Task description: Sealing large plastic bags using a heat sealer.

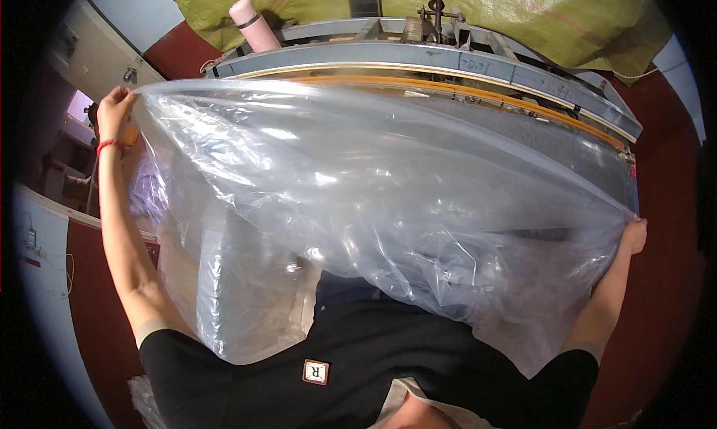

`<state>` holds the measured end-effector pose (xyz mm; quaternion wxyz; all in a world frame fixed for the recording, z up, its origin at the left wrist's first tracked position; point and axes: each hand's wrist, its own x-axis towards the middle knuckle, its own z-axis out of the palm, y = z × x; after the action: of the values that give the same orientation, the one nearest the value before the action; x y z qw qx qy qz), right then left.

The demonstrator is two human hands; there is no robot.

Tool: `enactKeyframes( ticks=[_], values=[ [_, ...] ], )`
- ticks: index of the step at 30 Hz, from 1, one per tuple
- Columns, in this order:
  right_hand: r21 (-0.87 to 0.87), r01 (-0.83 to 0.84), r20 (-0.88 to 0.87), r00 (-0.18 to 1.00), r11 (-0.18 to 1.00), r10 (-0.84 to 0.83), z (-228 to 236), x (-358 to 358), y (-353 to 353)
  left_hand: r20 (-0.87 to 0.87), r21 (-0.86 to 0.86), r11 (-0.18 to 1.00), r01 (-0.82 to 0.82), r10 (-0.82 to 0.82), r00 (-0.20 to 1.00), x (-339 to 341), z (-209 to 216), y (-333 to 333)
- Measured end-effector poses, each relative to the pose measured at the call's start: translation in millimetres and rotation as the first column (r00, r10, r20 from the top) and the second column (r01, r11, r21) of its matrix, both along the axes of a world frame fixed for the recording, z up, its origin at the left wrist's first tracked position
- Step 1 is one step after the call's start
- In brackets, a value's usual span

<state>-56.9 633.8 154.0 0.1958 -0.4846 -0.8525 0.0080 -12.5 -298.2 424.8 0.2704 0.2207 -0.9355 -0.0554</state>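
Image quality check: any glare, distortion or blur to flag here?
Head view: white glare streaks the plastic sheet; head view: the metal beam looks bowed, corners black, fisheye-style; head view: no obvious motion blur on the left hand or right hand.

From here I count two: one left hand (116, 111) and one right hand (635, 235). Between them, one clear plastic sheet (373, 182). One red wristband (110, 143), one black shirt (403, 335), one square patch (315, 372). On the far side, one pink cylinder (255, 30).
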Motion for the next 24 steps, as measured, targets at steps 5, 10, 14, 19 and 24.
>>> enactKeyframes(
  ticks=[5, 10, 14, 19, 24],
  values=[
    [0.038, 0.071, 0.022, 0.997, 0.997, -0.072, -5, 13, 21, -0.407, 0.432, 0.509, 0.744, -0.626, 0.665, -27, -99, 146],
    [0.023, 0.031, 0.015, 0.999, 0.999, -0.032, -9, 3, 30, 0.398, 0.166, 0.713, 0.681, -0.680, 0.616, -34, -257, 71],
    [0.012, 0.037, 0.000, 0.999, 0.999, -0.037, -5, 6, 21, 0.410, 0.088, 0.871, 0.483, -0.474, 0.779, -40, -273, 37],
    [0.035, 0.052, 0.031, 0.998, 0.998, -0.053, -7, 7, 23, 0.412, 0.024, 0.799, 0.600, -0.555, 0.723, -47, -252, 113],
    [0.031, 0.020, 0.004, 1.000, 0.999, -0.021, -16, 4, 39, 0.445, -0.070, 0.762, 0.643, -0.553, 0.704, -57, -261, 131]
  ],
)
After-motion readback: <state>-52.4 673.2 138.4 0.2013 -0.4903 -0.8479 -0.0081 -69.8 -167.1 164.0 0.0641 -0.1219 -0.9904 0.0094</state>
